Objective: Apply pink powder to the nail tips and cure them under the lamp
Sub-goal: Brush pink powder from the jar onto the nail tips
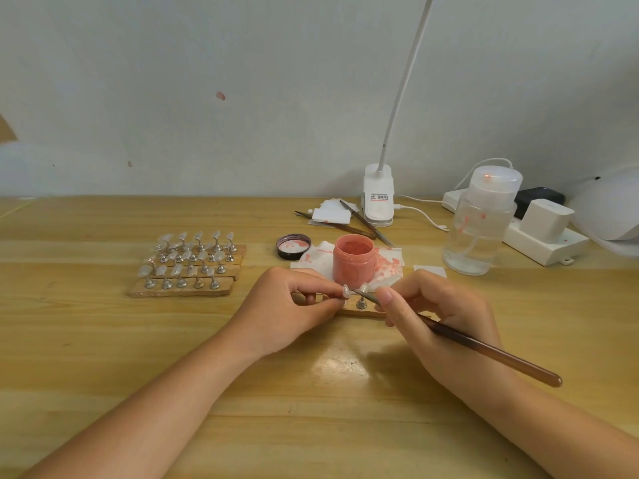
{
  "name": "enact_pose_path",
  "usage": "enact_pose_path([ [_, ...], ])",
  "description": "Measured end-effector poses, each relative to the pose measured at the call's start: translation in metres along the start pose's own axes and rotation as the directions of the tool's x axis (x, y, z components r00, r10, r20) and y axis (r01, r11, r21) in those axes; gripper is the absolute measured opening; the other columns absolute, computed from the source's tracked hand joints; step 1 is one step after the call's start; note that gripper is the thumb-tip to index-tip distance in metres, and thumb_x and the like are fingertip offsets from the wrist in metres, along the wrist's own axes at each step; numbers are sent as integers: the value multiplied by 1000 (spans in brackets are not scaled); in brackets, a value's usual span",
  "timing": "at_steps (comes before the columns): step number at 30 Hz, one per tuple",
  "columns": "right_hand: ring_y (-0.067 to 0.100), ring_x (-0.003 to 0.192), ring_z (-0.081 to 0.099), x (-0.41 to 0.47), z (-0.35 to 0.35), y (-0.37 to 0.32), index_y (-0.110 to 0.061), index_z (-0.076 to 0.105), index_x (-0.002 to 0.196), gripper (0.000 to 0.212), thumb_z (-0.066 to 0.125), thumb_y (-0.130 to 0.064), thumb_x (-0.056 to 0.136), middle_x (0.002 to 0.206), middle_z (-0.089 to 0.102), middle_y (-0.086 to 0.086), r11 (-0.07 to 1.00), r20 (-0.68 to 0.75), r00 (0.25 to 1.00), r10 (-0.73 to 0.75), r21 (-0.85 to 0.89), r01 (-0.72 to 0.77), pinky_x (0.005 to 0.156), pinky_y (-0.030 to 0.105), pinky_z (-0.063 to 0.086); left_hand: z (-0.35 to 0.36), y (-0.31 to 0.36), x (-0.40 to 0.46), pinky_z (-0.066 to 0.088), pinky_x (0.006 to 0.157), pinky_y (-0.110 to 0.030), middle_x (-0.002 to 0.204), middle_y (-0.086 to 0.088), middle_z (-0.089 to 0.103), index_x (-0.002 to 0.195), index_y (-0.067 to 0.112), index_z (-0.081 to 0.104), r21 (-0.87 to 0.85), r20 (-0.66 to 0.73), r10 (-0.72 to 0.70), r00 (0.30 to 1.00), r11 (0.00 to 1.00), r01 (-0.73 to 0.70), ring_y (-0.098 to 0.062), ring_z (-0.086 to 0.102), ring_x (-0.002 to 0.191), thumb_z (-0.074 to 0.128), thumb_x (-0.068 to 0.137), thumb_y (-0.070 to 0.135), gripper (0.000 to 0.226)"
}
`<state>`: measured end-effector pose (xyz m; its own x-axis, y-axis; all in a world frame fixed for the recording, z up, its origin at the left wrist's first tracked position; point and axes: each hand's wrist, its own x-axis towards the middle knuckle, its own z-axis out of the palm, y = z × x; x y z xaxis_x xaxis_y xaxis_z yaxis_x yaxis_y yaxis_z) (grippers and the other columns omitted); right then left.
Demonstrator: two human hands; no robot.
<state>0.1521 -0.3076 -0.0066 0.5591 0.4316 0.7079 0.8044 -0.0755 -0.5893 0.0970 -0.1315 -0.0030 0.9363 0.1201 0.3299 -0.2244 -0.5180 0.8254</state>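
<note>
Pink powder fills an open, lidless jar standing on a pink-stained white tissue near the middle of the wooden table, just beyond both hands. In the head view, the left hand has thumb and fingers curled together, pinching the stem of a single clear nail tip held just in front of the jar. The right hand grips a long brown-handled brush like a pen, fingers closed round it, with its fine end touching or nearly touching that nail tip (the exact contact is too small to tell). Between the hands a second tip on a metal stand sits on a small wooden strip. The jar's black lid lies upturned just left of the tissue. Farther left, rows of clear nail tips on metal stands fill several wooden strips. Behind the jar lie two more brushes across some white pads, beside the white base of a clip lamp whose neck rises out of view. To the right stand a clear pump bottle and a white power strip with a plugged-in adapter.
</note>
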Motion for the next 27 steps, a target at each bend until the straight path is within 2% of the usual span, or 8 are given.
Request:
enact_pose_path([
  [3,3,59,59,1,1,-1,-18,62,65,28,57,-40,82,60,59,-17,998,36,999,-12,-62,14,53,5,40,0,-1,1,34,56,-10,67,16,65,76,31,72,9,3,-3,1000,1000,3,0,44,58,71,75,6,24],
  [8,11,53,57,-1,0,1,-10,63,63,39,54,-41,84,55,59,-7,999,26,999,-28,-30,29,47,22,44,-1,-3,0,33,55,-10,66,18,64,79,29,73,10,12,-4,1000,1000,4,-1,42,57,71,75,8,21],
  [12,5,58,59,1,1,0,-16,64,67,30,56,-40,83,60,60,-14,997,35,999,-42,-68,44,52,11,44,-1,-3,0,33,55,-11,66,14,65,78,30,72,17,11,10,1000,1000,-10,-1,42,57,71,75,5,25],
  [16,11,51,58,-2,0,2,-12,63,62,40,52,-43,85,54,60,-5,1000,47,999,-18,-20,19,47,26,45,-1,-3,0,33,55,-11,66,12,64,80,25,74,19,22,7,1000,1000,-7,-1,41,57,70,76,6,20],
  [20,5,60,60,1,1,-2,-22,62,68,26,54,-41,83,61,59,-18,995,37,998,-44,-86,47,52,8,41,-1,-2,0,33,55,-12,74,-5,67,81,24,73,28,27,23,999,999,-24,-4,40,57,69,76,2,23],
  [21,5,58,59,1,1,-2,-22,61,66,28,54,-42,84,59,58,-18,997,53,998,-38,-70,42,50,9,41,-1,-2,0,33,55,-11,74,-4,67,82,24,73,29,31,22,999,999,-23,-3,40,57,69,76,2,23],
  [24,12,52,57,-1,1,1,-11,64,63,40,51,-41,86,54,58,-6,999,55,998,-21,-36,23,48,23,44,-1,-2,0,33,56,-8,74,4,66,81,23,73,27,36,14,999,1000,-15,-1,41,56,69,76,3,21],
  [27,8,60,60,0,2,1,-14,65,68,35,52,-41,84,59,61,-10,996,43,999,-9,-85,12,51,15,45,-1,-2,0,34,56,-10,77,-4,67,79,27,72,33,31,20,999,999,-21,-2,41,57,69,76,1,27],
])
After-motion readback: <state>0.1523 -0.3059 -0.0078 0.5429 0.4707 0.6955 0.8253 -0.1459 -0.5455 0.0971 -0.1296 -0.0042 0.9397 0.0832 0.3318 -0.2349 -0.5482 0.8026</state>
